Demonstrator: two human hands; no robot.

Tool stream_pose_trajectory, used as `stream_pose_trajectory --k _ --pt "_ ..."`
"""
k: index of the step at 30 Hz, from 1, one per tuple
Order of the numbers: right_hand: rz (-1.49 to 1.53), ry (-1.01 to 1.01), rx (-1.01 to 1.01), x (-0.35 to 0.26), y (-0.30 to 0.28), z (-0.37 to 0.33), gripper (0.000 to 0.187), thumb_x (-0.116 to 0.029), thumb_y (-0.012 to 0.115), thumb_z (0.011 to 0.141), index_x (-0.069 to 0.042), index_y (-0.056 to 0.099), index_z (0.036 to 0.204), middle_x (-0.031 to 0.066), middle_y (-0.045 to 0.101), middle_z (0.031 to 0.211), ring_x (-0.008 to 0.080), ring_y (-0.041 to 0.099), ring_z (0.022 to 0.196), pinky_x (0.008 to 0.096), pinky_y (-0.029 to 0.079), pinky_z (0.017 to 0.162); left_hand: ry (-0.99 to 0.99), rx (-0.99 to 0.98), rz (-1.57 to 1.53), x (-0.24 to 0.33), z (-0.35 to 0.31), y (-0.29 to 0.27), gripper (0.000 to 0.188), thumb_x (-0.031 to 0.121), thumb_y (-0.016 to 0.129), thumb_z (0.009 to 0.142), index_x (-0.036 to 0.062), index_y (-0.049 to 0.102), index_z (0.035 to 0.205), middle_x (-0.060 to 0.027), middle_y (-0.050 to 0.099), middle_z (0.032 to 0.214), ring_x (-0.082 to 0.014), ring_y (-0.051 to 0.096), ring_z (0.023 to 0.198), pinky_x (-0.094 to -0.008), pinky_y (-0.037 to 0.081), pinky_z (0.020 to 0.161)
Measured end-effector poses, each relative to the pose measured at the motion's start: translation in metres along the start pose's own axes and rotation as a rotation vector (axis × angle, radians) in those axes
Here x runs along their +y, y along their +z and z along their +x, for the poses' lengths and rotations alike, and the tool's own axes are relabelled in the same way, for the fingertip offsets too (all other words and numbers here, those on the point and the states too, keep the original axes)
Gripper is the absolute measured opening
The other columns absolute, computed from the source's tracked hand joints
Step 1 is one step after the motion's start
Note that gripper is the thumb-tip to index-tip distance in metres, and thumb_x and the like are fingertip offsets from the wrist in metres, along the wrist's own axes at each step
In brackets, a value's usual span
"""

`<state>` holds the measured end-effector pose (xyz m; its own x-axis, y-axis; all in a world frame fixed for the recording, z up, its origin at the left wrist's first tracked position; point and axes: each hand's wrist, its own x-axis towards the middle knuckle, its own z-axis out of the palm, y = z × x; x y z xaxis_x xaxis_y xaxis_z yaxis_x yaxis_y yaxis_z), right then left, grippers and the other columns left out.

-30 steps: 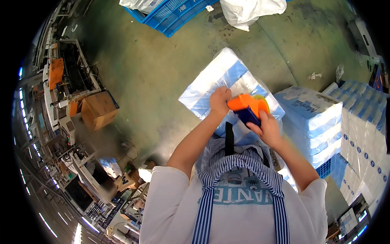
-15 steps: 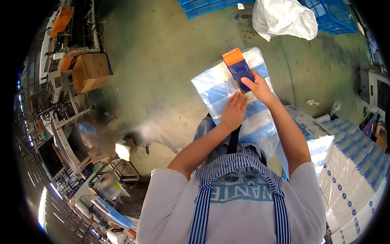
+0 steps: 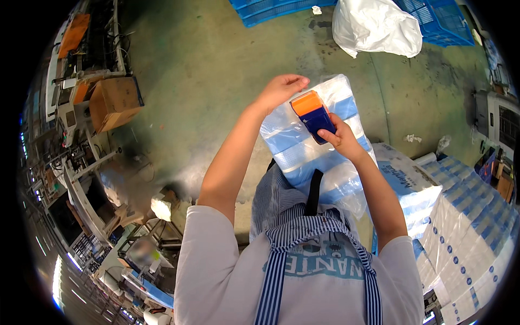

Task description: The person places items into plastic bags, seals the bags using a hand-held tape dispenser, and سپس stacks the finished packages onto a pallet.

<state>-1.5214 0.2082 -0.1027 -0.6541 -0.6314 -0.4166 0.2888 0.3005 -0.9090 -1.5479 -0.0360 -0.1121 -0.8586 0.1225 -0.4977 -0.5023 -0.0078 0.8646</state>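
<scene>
A clear plastic pack of white and blue rolls or bundles point(image 3: 284, 141) leans in front of my body. My right hand point(image 3: 344, 138) is closed around an orange and dark blue hand-held block point(image 3: 311, 115), thumb on its blue end. That block lies over the upper part of the pack; its exact kind is unclear. My left hand point(image 3: 283, 93) is at the pack's upper left edge, just left of the orange end. Its fingers are bent and pressed together; whether film is pinched in them cannot be made out.
Wrapped white and blue packs point(image 3: 466, 211) are stacked at the right, beside a printed pack point(image 3: 398, 173). A white bag point(image 3: 376, 27) and blue crates point(image 3: 436, 21) stand at the far right. Machinery and a cardboard box point(image 3: 115, 103) line the left.
My left hand has gone from the middle of the pack up and left to its upper edge. The orange and blue block has shifted slightly nearer, still in my right hand.
</scene>
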Motion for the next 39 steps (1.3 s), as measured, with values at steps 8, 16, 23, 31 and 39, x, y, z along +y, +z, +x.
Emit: stream_pose_trajectory --k 8,16,23,31,39 --pt "-0.026 0.030 -0.012 -0.002 0.000 -0.004 0.050 -0.029 0.069 0.084 0.003 0.049 0.117 0.0115 0.061 0.099 0.0167 0.057 0.090 0.0283 0.045 0.082 -0.204 -0.226 -0.348 -0.010 0.000 -0.012 0.031 0.026 0.066 0.088 0.0004 0.066 0.106 -0.0062 0.067 0.096 -0.0134 0.061 0.089 -0.0272 0.048 0.082" --pt "-0.154 0.008 -0.016 0.002 0.001 -0.008 0.056 -0.030 0.070 0.082 0.005 0.047 0.120 0.0194 0.061 0.103 0.0263 0.060 0.095 0.0319 0.046 0.084 -0.121 -0.300 -0.187 -0.009 -0.014 -0.022 0.032 0.026 0.070 0.085 0.0000 0.068 0.102 -0.0065 0.068 0.096 -0.0121 0.060 0.087 -0.0254 0.047 0.080" --pt "-0.156 0.034 -0.033 -0.003 0.002 -0.007 0.055 -0.031 0.071 0.081 0.005 0.049 0.117 0.0213 0.061 0.101 0.0310 0.061 0.095 0.0341 0.046 0.084 -0.171 -0.278 -0.400 -0.013 -0.018 -0.019 0.029 0.023 0.072 0.083 -0.0001 0.067 0.099 -0.0044 0.066 0.091 -0.0116 0.059 0.085 -0.0249 0.047 0.078" --pt "-0.218 0.032 -0.033 0.001 0.004 -0.006 0.056 -0.031 0.071 0.081 0.005 0.050 0.118 0.0224 0.061 0.100 0.0329 0.061 0.094 0.0347 0.046 0.083 -0.144 -0.254 -0.300 -0.017 -0.016 -0.019 0.029 0.027 0.066 0.088 0.0000 0.065 0.098 -0.0045 0.066 0.093 -0.0110 0.059 0.085 -0.0255 0.048 0.078" --pt "-0.120 -0.017 0.061 0.000 0.007 -0.002 0.045 -0.031 0.069 0.084 0.001 0.052 0.111 0.0098 0.061 0.090 0.0155 0.057 0.081 0.0281 0.047 0.074 -0.138 -0.199 -0.244 -0.021 0.001 -0.016 0.024 0.025 0.063 0.091 0.0014 0.064 0.096 0.0004 0.063 0.082 -0.0084 0.057 0.071 -0.0232 0.048 0.066"
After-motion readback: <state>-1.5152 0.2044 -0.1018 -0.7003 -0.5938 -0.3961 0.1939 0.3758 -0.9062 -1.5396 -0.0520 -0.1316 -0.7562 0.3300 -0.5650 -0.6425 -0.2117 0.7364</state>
